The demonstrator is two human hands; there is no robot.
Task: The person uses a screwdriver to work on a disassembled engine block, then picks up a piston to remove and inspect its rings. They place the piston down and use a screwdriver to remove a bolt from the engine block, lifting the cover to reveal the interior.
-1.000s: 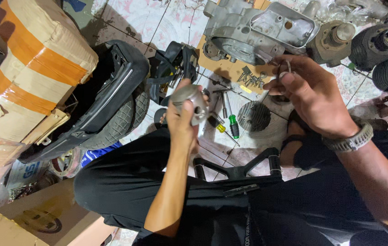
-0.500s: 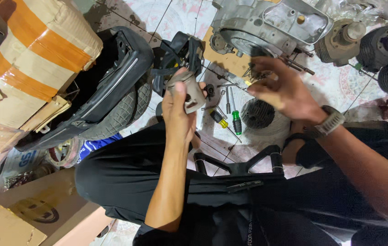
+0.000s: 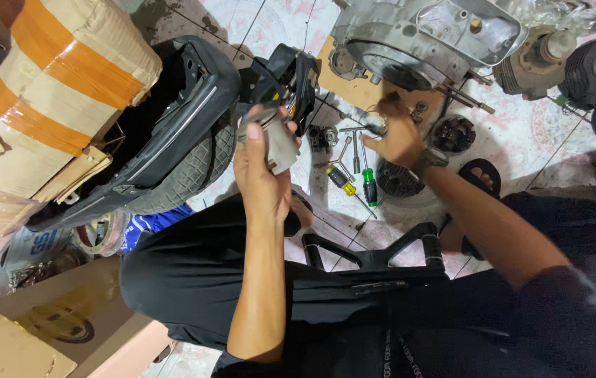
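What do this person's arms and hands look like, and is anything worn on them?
Both forearms are bare, with no gloves on either hand. The left hand wears nothing that shows: no ring, no band. The right hand has a wristwatch with a dark metal band at the wrist. Dark clothing covers the upper right arm; the left arm is bare as far as it shows.

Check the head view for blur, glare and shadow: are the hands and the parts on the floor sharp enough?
Head view: left hand and its grey metal part fairly sharp; right hand slightly motion-blurred; mild glare on the engine casing; black scooter panel loses detail in shadow.
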